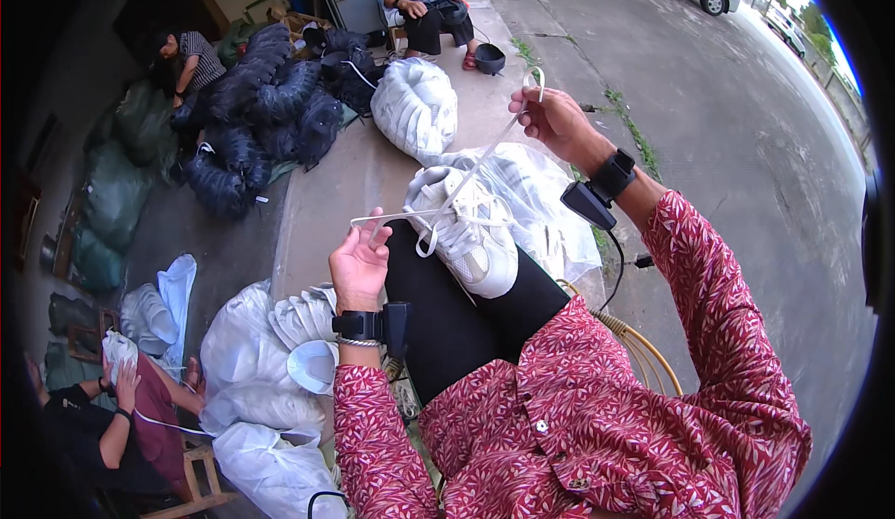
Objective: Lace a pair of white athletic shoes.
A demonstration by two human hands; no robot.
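A white sneaker [471, 239] rests across my black-trousered thighs, its toe toward me and its upper partly laced. From its eyelets a flat white shoelace [485, 157] runs out to both sides, drawn fairly straight. My right hand [555, 125] pinches one end up at the far right, and a short loop of lace stands above the fingers. On the other side, my left hand [359, 260] has the other end between thumb and fingertips, left of the shoe. Neither palm touches the sneaker. Each wrist wears a black strap with a small device.
Beyond my knees lie a bundle of white shoe uppers [415, 109] and a clear plastic bag [545, 207]. White bags [252, 342] crowd my left side. Black bundles [252, 118] are heaped farther left. Several people sit nearby. A yellow hose [643, 342] and cable run at my right.
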